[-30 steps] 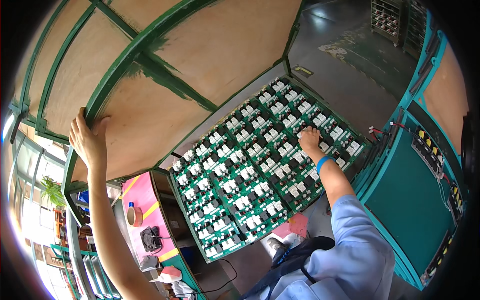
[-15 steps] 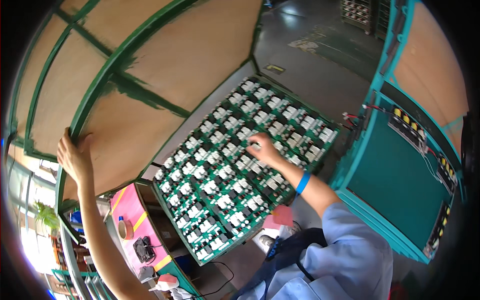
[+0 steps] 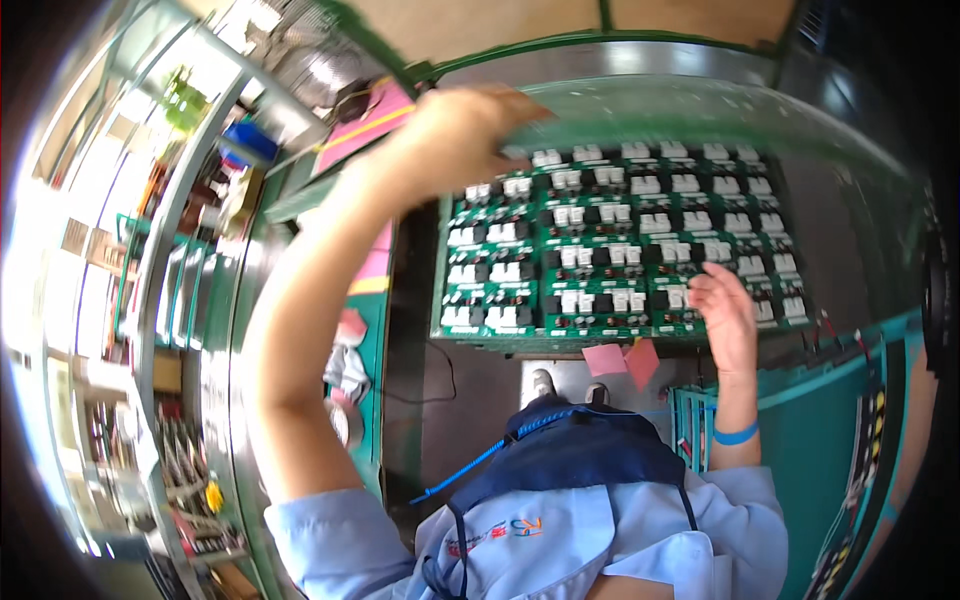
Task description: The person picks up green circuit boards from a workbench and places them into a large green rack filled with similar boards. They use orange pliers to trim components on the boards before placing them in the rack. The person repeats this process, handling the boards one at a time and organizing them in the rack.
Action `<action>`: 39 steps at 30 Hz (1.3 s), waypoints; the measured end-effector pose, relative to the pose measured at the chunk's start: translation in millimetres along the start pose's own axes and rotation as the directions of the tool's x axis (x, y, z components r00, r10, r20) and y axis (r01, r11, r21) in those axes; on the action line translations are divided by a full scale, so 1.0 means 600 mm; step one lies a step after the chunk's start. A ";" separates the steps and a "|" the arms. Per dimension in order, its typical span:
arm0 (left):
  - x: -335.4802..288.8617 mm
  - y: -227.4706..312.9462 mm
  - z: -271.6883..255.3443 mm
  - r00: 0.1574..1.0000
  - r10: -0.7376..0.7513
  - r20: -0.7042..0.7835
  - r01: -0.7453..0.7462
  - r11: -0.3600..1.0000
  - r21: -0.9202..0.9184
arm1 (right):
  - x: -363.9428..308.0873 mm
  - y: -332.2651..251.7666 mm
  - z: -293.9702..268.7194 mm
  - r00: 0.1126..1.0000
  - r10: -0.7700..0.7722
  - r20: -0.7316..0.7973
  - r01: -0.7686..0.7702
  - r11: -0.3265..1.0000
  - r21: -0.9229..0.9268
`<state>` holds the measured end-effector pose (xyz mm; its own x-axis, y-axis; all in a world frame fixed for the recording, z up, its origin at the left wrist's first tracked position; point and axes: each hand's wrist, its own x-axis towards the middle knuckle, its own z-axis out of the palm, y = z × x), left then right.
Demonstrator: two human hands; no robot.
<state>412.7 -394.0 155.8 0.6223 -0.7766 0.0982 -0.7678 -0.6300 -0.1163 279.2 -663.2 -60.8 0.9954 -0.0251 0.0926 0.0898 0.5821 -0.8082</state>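
Observation:
My left hand (image 3: pixel 465 135), smeared by motion, is closed on the edge of a green-framed panel (image 3: pixel 720 112) that stretches across the far side of the boards. Below it lies a broad bed of green circuit boards (image 3: pixel 592 240) set in rows, with white connectors and black parts on them. Over the near right part of these boards is my right hand (image 3: pixel 728 315), its fingers loosely curled and apart, with nothing visible in them. A blue band (image 3: pixel 736 436) circles my right wrist. The panel and my left forearm hide some of the far and left boards.
Pink and red paper tags (image 3: pixel 622 362) hang at the near edge of the boards. A teal cabinet (image 3: pixel 800 430) stands close on the right. To the left are a pink-and-teal bench (image 3: pixel 372 285) and metal shelving (image 3: pixel 150 330). A dark cable (image 3: pixel 440 385) hangs near the bench.
My view has swung round to face the boards squarely. The panel, raised at the left before, now spans low over their far side with my left hand on it. My right hand is nearer the boards' front edge.

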 end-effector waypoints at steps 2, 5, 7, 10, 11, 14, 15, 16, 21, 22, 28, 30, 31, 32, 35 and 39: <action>-0.032 0.026 0.049 0.993 0.062 0.096 -0.053 0.994 -0.093 | 0.011 0.015 -0.023 0.996 0.013 -0.085 -0.032 0.974 -0.226; -0.043 0.059 0.092 0.974 0.041 0.221 0.004 0.980 -0.200 | 0.015 0.061 -0.129 0.953 -0.299 -0.042 0.037 0.252 -0.967; -0.064 0.076 0.126 0.991 0.060 0.123 -0.034 0.978 -0.206 | 0.012 0.069 -0.192 0.885 -0.463 -0.048 -0.149 -0.184 -0.972; -0.073 0.083 0.159 0.991 0.050 0.122 -0.029 0.986 -0.164 | -0.004 0.079 -0.272 0.864 -0.464 -0.196 -0.370 -0.318 -0.873; -0.071 0.088 0.163 0.989 0.048 0.138 -0.024 0.985 -0.170 | -0.015 0.085 -0.297 0.870 -0.429 -0.241 -0.364 -0.231 -0.903; -0.068 0.099 0.166 0.985 0.022 0.172 0.001 0.991 -0.132 | -0.035 0.113 -0.314 0.856 -0.428 -0.289 -0.405 -0.208 -0.891; -0.067 0.103 0.159 0.984 0.018 0.177 0.005 0.992 -0.128 | -0.036 0.118 -0.316 0.849 -0.448 -0.281 -0.402 -0.201 -0.893; -0.065 0.102 0.156 0.984 0.019 0.177 0.004 0.992 -0.127 | -0.036 0.118 -0.318 0.838 -0.472 -0.272 -0.403 -0.199 -0.894; -0.062 0.104 0.157 0.984 0.035 0.173 -0.020 0.996 -0.088 | -0.033 0.112 -0.342 0.744 -0.593 -0.308 -0.454 -0.111 -0.884; -0.061 0.104 0.156 0.984 0.040 0.171 -0.025 0.996 -0.091 | -0.034 0.113 -0.350 0.754 -0.573 -0.321 -0.470 -0.129 -0.873; -0.061 0.111 0.149 0.980 0.021 0.200 -0.008 0.998 -0.068 | -0.024 0.087 -0.338 0.784 -0.433 -0.445 -0.561 -0.188 -0.806; -0.062 0.110 0.149 0.978 0.022 0.207 -0.011 0.998 -0.056 | -0.028 0.063 -0.342 0.786 -0.393 -0.477 -0.567 -0.154 -0.809; -0.062 0.109 0.149 0.978 0.024 0.209 -0.013 0.998 -0.058 | -0.026 0.054 -0.348 0.811 -0.369 -0.453 -0.540 -0.177 -0.823; -0.062 0.108 0.149 0.977 0.025 0.212 -0.013 0.998 -0.059 | -0.019 0.054 -0.352 0.819 -0.360 -0.447 -0.533 -0.189 -0.825; -0.059 0.109 0.151 0.976 0.032 0.214 -0.022 0.998 -0.052 | -0.009 0.076 -0.374 0.826 -0.389 -0.408 -0.517 -0.235 -0.823; -0.069 0.105 0.153 0.972 0.012 0.236 0.003 0.998 -0.066 | 0.012 0.066 -0.347 0.792 -0.339 -0.509 -0.583 -0.168 -0.795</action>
<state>352.6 -401.8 53.5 0.6310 -0.7631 -0.1394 -0.7742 -0.6309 -0.0506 297.0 -809.5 -213.4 0.7745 -0.6305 0.0514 -0.5684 -0.7292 -0.3811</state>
